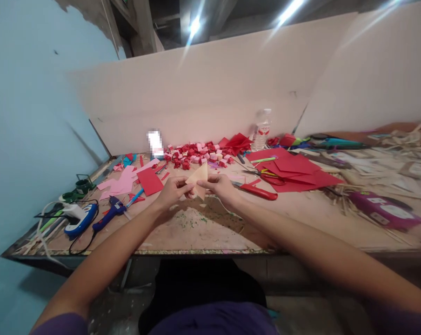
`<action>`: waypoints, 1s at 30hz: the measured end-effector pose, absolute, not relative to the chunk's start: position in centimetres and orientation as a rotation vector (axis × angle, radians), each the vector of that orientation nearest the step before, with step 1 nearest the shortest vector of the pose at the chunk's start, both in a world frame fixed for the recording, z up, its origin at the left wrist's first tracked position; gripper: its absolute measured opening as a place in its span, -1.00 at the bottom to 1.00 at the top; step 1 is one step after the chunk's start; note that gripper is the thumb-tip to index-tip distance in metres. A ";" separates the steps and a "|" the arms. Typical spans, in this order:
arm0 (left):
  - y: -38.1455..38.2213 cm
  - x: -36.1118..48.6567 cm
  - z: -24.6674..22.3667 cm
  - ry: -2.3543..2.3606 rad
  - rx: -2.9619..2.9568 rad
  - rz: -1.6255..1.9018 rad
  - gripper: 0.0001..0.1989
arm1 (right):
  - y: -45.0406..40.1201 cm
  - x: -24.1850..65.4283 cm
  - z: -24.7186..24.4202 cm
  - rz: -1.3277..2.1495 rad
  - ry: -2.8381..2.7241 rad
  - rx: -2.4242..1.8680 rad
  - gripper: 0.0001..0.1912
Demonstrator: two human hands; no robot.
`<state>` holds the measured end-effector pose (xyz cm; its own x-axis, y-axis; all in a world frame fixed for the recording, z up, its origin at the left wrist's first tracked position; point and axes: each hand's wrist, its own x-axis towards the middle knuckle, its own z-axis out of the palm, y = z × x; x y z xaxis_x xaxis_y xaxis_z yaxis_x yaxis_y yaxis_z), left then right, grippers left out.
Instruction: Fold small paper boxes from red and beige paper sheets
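A cream sheet of paper (200,175), folded to a pointed shape, is held up over the near middle of the table. My left hand (174,191) pinches its left lower edge between thumb and fingers. My right hand (221,187) grips its right side, thumb in front. Both thumbs nearly meet on the paper. Behind it lies a pile of small folded red and pink paper pieces (196,152). Red-handled pliers or cutters (259,191) rest just right of my right hand, their tip partly hidden. Left of my left hand is a red paper sheet (150,181).
On the left are a blue glue gun (109,214), a blue-and-white power strip (81,221) with cable, and pink paper (117,182). Rightward lie red sheets (301,172), scissors (271,177), a purple tape measure (384,210) and wood strips. A plastic bottle (262,130) stands by the wall.
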<state>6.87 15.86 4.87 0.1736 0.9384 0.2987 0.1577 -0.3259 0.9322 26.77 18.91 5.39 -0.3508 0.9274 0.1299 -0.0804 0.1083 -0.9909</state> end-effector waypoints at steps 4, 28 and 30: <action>15.8 6.6 4.7 1.079 1.677 1.211 -0.59 | 18.7 26.6 5.1 1.357 -1.531 -0.883 -0.64; 15.6 6.1 3.3 1.149 1.781 1.070 -0.60 | 19.2 25.8 4.5 1.540 -1.404 -0.826 -0.74; 15.5 6.2 3.3 1.144 1.751 1.066 -0.61 | 19.3 25.8 4.7 1.551 -1.382 -0.832 -0.72</action>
